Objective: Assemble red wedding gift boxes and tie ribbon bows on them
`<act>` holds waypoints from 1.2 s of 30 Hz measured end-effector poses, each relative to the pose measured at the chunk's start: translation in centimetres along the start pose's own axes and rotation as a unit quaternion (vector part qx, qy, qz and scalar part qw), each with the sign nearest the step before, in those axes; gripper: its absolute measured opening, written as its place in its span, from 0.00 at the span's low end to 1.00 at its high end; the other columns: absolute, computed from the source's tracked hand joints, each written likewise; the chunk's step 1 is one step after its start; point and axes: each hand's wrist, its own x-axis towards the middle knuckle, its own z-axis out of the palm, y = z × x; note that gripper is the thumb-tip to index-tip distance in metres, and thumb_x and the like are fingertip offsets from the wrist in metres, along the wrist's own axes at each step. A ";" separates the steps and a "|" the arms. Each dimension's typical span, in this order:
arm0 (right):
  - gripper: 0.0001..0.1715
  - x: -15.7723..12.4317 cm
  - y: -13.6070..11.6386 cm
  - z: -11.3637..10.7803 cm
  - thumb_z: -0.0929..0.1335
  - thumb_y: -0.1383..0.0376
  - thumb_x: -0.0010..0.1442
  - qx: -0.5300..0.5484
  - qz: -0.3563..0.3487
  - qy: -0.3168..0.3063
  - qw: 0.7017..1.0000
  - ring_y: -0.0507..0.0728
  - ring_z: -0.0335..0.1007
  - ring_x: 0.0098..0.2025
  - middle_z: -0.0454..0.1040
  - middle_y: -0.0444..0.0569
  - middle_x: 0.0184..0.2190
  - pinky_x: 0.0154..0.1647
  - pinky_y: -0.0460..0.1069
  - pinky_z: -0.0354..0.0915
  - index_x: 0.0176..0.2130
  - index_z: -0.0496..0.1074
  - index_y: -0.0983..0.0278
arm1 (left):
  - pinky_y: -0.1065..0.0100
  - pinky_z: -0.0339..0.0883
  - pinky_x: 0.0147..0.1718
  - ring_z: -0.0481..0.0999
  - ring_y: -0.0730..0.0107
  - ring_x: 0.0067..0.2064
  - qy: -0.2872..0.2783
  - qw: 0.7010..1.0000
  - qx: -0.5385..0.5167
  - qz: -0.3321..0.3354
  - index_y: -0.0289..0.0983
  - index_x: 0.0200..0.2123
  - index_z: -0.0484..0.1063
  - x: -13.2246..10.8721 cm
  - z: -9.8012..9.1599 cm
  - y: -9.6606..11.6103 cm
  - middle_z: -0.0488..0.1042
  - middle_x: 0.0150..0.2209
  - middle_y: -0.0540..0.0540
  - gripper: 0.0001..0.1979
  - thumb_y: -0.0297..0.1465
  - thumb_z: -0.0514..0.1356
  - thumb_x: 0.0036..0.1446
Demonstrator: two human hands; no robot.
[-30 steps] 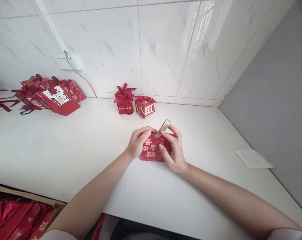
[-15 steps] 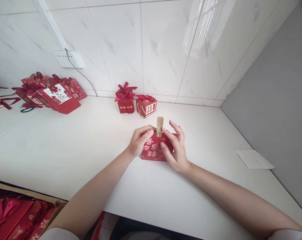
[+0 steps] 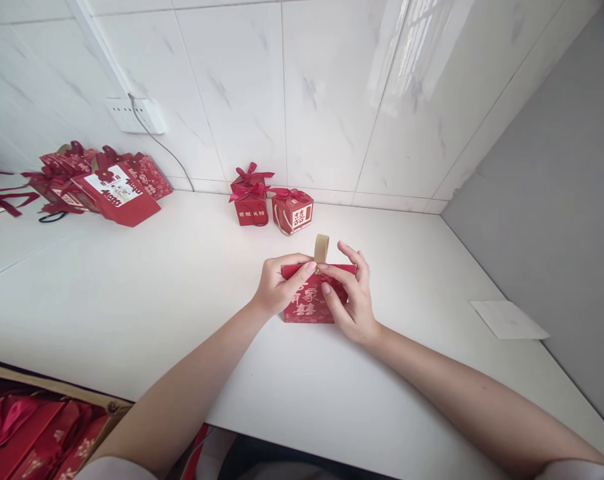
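A red gift box (image 3: 307,310) with pale printed characters stands on the white table in front of me. At its top edge a tan ribbon loop (image 3: 321,248) rises from a small gold fastener. My left hand (image 3: 282,283) grips the box's upper left, thumb on the front by the fastener and fingers behind. My right hand (image 3: 353,300) is at the right side, its index fingertip on the fastener and its thumb against the front face. The other right fingers are raised and spread.
Small red boxes with bows (image 3: 251,203) and a red box with a rope handle (image 3: 293,213) stand by the tiled wall. Several red gift boxes (image 3: 132,207) lie at left. A carton (image 3: 117,417) of red packages is lower left; a white paper (image 3: 507,319) lies right.
My left thumb has slid right and up to the fastener. My right index fingertip has dropped from the ribbon loop to its base.
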 end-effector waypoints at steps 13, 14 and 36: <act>0.15 0.0 0.3 0.3 0.64 0.69 0.62 0.013 0.009 0.006 1.000 0.64 0.53 0.66 0.58 0.52 0.61 0.66 0.70 0.41 0.49 0.63 0.55 | 0.70 0.59 0.27 0.64 0.73 0.26 0.023 0.999 0.029 -0.008 0.35 0.28 0.75 0.1 0.1 -0.1 0.66 0.22 0.50 0.14 0.39 0.59 0.59; 0.15 0.0 0.3 0.3 0.64 0.69 0.62 0.014 0.008 0.006 1.000 0.64 0.53 0.66 0.59 0.52 0.61 0.66 0.70 0.41 0.49 0.63 0.55 | 0.70 0.59 0.27 0.64 0.73 0.26 0.022 0.999 0.028 -0.008 0.35 0.28 0.75 0.1 0.1 -0.1 0.66 0.22 0.50 0.14 0.39 0.59 0.59; 0.13 1.0 -0.8 -0.6 0.65 0.63 0.64 0.221 0.141 0.037 0.964 0.59 0.68 0.48 0.70 0.50 0.45 0.51 0.57 0.65 0.49 0.64 0.58 | 0.70 0.69 0.33 0.75 0.69 0.32 -0.033 0.995 0.069 0.060 0.35 0.36 0.73 0.3 -0.9 0.5 0.77 0.33 0.47 0.06 0.30 0.64 0.53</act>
